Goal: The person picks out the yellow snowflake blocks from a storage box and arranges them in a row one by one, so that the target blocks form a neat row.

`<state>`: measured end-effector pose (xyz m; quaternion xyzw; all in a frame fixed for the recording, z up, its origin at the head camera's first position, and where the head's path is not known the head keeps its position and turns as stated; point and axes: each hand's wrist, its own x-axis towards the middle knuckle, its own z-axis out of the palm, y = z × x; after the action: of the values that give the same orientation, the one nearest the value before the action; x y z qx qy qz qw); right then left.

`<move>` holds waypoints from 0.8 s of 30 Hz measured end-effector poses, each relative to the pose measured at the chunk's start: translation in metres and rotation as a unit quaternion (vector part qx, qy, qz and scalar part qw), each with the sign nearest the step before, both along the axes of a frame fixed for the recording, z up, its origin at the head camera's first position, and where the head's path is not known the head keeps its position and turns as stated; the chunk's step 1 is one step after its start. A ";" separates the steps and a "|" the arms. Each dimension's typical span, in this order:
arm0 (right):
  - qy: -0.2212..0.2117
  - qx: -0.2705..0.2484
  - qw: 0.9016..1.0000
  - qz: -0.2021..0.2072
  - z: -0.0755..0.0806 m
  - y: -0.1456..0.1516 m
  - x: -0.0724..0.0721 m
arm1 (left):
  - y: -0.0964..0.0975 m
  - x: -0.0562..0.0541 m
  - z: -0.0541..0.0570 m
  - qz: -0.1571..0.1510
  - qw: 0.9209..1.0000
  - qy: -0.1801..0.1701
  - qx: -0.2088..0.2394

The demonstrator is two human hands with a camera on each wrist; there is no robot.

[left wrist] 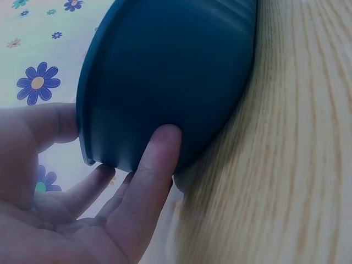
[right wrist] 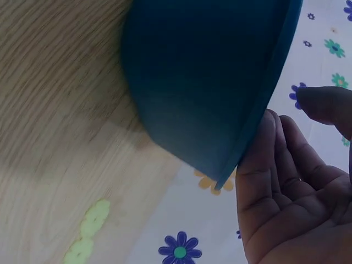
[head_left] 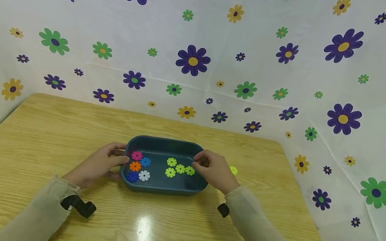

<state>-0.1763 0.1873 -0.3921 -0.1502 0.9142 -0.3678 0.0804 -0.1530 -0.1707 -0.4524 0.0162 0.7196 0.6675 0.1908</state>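
Note:
A dark teal plastic tub (head_left: 164, 189) stands on the table. My left hand (head_left: 101, 163) grips its left end; in the left wrist view the thumb is at the rim and a finger (left wrist: 162, 148) lies on the outer wall. My right hand (head_left: 217, 171) is over the tub's right end, fingers bent at the rim, thumb apart in the right wrist view; I see nothing held. Inside the tub, several yellow-green notched discs (head_left: 180, 169) lie toward the right. Toward the left lie a pink disc (head_left: 137, 156), a light blue one, an orange disc (head_left: 135, 166), a dark blue one and a white disc (head_left: 144, 176).
Beyond my right hand, a yellow-green disc (head_left: 233, 170) lies on the wooden table (head_left: 66, 127), partly hidden. The right wrist view shows two yellow-green discs (right wrist: 94, 217) beside the tub. Flower-printed white cloth (head_left: 169, 22) hangs behind the table and at both sides.

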 end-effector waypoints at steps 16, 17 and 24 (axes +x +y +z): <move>-0.048 0.051 0.996 0.060 -0.019 -0.043 -0.005 | 0.001 0.001 0.002 0.006 1.000 -0.001 -0.005; -0.052 0.056 0.995 0.058 -0.020 -0.044 -0.005 | 0.001 0.001 0.002 0.006 1.000 -0.001 -0.005; -0.056 0.080 0.993 0.065 -0.030 -0.050 -0.009 | 0.000 0.001 0.001 0.005 1.000 0.001 0.001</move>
<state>-0.1850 0.1369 -0.4216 -0.1813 0.9230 -0.2954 0.1671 -0.1520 -0.1704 -0.4515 0.0140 0.7193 0.6690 0.1867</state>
